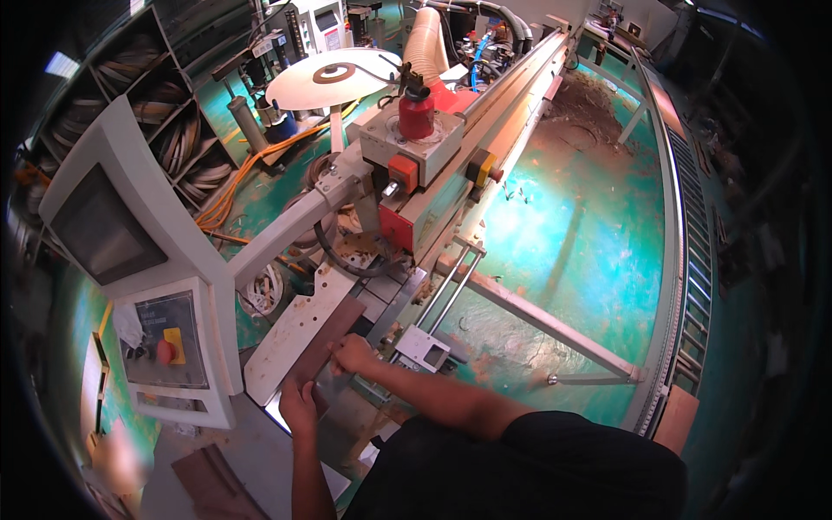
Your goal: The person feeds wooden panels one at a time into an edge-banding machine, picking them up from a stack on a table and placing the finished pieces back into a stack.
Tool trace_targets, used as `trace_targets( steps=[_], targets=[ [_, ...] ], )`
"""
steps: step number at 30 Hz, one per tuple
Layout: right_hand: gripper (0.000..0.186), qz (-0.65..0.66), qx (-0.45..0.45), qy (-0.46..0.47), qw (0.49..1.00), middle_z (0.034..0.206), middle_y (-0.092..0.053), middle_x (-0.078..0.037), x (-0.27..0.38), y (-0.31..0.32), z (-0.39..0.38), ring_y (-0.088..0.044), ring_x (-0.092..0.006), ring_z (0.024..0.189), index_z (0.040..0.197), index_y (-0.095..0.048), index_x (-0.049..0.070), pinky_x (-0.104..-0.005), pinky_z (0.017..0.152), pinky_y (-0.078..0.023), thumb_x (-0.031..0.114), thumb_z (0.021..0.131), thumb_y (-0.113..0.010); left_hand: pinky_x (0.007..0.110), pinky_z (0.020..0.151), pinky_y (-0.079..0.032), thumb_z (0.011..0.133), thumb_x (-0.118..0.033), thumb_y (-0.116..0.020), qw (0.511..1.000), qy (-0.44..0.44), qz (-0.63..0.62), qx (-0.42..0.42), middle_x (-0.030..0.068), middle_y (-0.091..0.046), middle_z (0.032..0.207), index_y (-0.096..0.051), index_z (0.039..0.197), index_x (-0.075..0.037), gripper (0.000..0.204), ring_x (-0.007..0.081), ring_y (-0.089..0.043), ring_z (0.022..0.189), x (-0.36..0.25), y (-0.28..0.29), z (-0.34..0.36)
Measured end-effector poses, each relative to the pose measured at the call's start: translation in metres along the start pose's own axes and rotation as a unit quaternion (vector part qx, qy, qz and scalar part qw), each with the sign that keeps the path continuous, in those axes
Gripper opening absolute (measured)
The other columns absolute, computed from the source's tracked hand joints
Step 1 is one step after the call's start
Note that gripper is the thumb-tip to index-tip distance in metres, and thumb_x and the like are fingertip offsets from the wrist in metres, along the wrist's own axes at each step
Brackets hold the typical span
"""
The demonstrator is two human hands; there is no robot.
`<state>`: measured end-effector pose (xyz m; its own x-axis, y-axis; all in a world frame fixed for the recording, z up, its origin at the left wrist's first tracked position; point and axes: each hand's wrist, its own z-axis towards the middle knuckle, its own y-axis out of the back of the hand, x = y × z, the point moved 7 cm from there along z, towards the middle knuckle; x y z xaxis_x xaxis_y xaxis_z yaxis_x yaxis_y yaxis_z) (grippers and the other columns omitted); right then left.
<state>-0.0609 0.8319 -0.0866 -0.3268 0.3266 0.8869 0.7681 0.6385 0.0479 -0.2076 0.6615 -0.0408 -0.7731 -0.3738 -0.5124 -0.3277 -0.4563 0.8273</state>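
Leaning over the machine bed, the person keeps both hands at a long brown board (328, 340), which lies between seven and eight o'clock from the centre of view, slanting from one o'clock down to seven. The left hand (297, 406) is at the board's seven o'clock end, its fingers reaching up along it; the right hand (354, 354) is curled, knuckles bent, at its four o'clock edge. How tightly either one grips, I cannot tell. A pale drilled strip (299, 334) runs beside the board on its ten o'clock side. A control panel (165, 260) with a dark screen (108, 225) and a red button (165, 351) stands at nine o'clock. More brown pieces (217, 485) lie on a grey bench (260, 442), farther out toward seven. A red cylinder (416, 117) tops the machine at twelve.
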Motion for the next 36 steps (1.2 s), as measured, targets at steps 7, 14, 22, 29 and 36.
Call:
trace_targets(
  steps=[7,14,22,29,36],
  targets=[
    [0.046,0.047,-0.001,-0.028,0.998,0.070,-0.076,-0.014,0.001,0.021,0.005,-0.074,-0.0201,0.056,0.081,-0.072,-0.006,-0.0327,0.055,-0.058,0.029,0.109,-0.059,0.051,0.074,-0.050,0.096,-0.015,-0.073,0.998,0.009,-0.002,0.058,0.0236,-0.061,0.089,-0.055,0.099,0.000,0.024,0.0469,-0.061,0.083,-0.032,-0.002,0.017],
    [0.041,0.066,-0.017,-0.037,0.997,0.071,-0.075,-0.015,0.004,0.052,0.015,-0.072,-0.0199,0.055,0.083,-0.070,-0.007,-0.0332,0.054,-0.057,0.024,0.108,-0.061,0.055,0.077,-0.049,0.096,-0.013,-0.070,0.996,0.010,-0.025,0.091,0.0252,-0.062,0.093,-0.057,0.106,0.000,0.021,0.0488,-0.061,0.089,-0.044,-0.027,0.027],
    [0.041,0.064,-0.117,-0.020,0.991,0.070,-0.075,-0.014,0.011,0.126,0.031,-0.072,-0.0206,0.056,0.081,-0.070,-0.006,-0.0341,0.053,-0.056,0.024,0.107,-0.062,0.052,0.066,-0.046,0.093,-0.013,-0.076,0.994,0.026,-0.079,0.073,0.0221,-0.059,0.079,-0.052,0.092,-0.002,0.026,0.0474,-0.059,0.075,-0.102,-0.068,0.063],
    [0.038,-0.032,-0.204,0.095,0.974,0.063,-0.072,-0.012,0.014,0.171,0.017,-0.071,-0.0215,0.053,0.084,-0.070,-0.004,-0.0363,0.055,-0.055,0.025,0.107,-0.060,0.054,0.067,-0.048,0.094,-0.020,-0.077,0.995,-0.015,-0.077,0.058,0.0218,-0.064,0.080,-0.056,0.097,-0.003,0.027,0.0469,-0.065,0.079,-0.153,-0.118,0.102],
    [0.034,-0.008,-0.087,0.066,0.994,0.066,-0.068,-0.011,-0.008,0.152,-0.067,-0.064,-0.0157,0.053,0.091,-0.067,-0.003,-0.0311,0.051,-0.051,0.026,0.108,-0.062,0.056,0.070,-0.051,0.097,-0.033,-0.072,0.995,-0.033,-0.089,0.033,0.0191,-0.068,0.090,-0.056,0.099,-0.004,0.034,0.0455,-0.067,0.085,-0.169,-0.098,0.098]
  ],
)
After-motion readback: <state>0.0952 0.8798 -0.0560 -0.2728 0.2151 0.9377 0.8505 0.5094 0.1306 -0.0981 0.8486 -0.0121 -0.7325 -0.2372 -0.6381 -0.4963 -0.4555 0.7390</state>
